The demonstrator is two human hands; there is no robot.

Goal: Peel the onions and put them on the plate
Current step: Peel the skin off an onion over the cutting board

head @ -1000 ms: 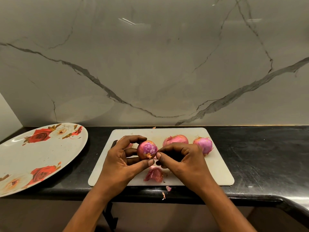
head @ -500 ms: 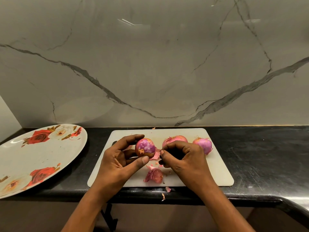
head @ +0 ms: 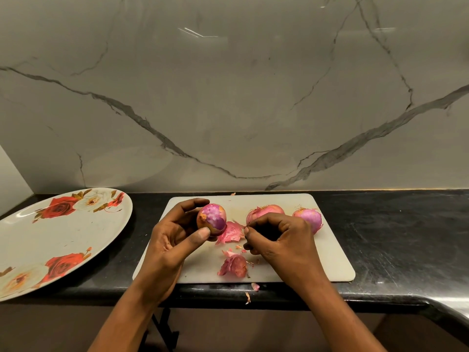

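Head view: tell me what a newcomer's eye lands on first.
The left hand holds a half-peeled onion over the white cutting board, while the right hand pinches a pink flap of skin hanging off it. To the left on the black counter lies a large rose-patterned plate, with no onion on it yet. Two more onions wait near the board's back edge.

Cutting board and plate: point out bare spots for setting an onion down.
The plate is bare between its rose prints. The cutting board is free at its right front corner; onions and peels crowd its middle.
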